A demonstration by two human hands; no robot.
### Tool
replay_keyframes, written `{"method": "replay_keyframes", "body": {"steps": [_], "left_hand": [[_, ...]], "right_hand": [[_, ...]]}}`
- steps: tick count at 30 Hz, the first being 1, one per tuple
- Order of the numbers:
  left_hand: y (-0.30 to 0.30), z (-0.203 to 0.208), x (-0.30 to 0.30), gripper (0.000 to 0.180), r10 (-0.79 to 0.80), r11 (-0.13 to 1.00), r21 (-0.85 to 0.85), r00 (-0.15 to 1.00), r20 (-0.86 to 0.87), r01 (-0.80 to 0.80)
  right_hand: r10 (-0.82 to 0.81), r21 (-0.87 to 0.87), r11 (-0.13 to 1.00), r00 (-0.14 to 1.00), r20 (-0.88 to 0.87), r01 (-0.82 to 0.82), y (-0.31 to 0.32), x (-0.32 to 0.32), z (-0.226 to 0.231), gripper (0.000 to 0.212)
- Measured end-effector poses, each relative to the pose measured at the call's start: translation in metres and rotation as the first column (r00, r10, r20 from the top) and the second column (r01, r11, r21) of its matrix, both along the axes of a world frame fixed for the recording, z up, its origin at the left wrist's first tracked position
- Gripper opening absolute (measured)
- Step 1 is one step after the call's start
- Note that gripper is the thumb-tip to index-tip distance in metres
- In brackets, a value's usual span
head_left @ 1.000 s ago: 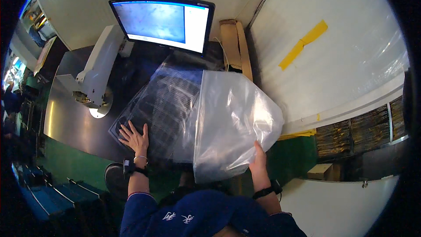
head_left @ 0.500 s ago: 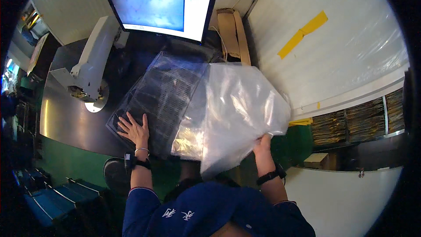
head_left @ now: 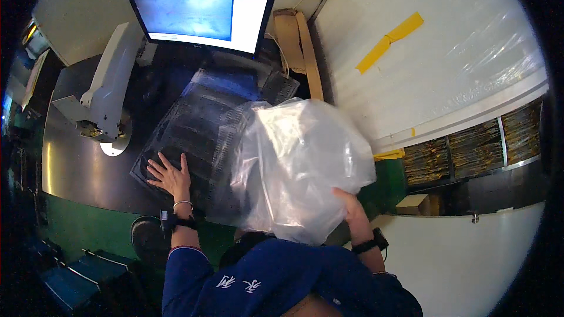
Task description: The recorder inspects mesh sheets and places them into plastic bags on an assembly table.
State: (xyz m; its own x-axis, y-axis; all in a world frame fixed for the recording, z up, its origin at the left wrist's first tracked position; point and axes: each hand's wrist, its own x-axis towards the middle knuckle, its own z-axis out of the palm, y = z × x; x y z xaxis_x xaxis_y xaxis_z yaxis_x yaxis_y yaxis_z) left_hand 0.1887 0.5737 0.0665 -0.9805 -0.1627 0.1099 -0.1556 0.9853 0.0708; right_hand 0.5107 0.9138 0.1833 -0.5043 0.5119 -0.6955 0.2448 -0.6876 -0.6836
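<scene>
My left hand (head_left: 172,177) lies flat with fingers spread on the near left corner of a dark patterned sheet or panel (head_left: 191,123). Clear film seems to cover part of that dark piece; its exact kind is hard to make out. My right hand (head_left: 351,204) is closed on the near right edge of a large clear plastic sheet or bag (head_left: 311,158). The plastic is rumpled and puffed up, overlapping the dark piece's right side and hanging toward my body. Some of my right fingers are hidden by the plastic.
A lit monitor (head_left: 194,14) stands at the back. Left of the dark piece, a white-armed device (head_left: 111,82) rises over the metal tabletop (head_left: 76,152). Cardboard (head_left: 299,47) leans by the right wall. Racks of thin boards (head_left: 476,155) and a white surface (head_left: 458,258) lie right.
The clear plastic has bunched and billowed, its far edge coming nearer me and uncovering a dark corner behind it. My right hand has drawn nearer with it; my left hand stays flat.
</scene>
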Motion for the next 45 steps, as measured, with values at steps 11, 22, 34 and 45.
{"method": "replay_keyframes", "body": {"steps": [11, 22, 34, 45], "left_hand": [[-0.005, -0.008, 0.005, 0.082, 0.037, 0.999, 0.037, 0.999, 0.028, -0.039], [0.120, 0.035, 0.145, 0.017, -0.597, 0.481, 0.593, 0.736, -0.319, 0.646], [0.293, -0.043, 0.074, 0.072, -0.208, 0.610, 0.790, 0.975, 0.082, 0.063], [0.324, -0.090, -0.003, 0.083, -0.194, 0.682, 0.730, 0.974, 0.117, 0.048]], "right_hand": [[0.394, 0.877, 0.305, 0.887, 0.238, -0.371, 0.049, 0.099, -0.037, 0.022], [-0.012, 0.801, 0.516, 0.932, 0.361, -0.304, 0.150, 0.391, -0.024, 0.026], [-0.464, 0.501, 0.779, 0.884, 0.056, 0.377, 0.114, 0.427, -0.012, 0.027], [-0.607, 0.461, 0.731, 0.788, 0.104, 0.502, 0.073, 0.439, 0.001, 0.028]]}}
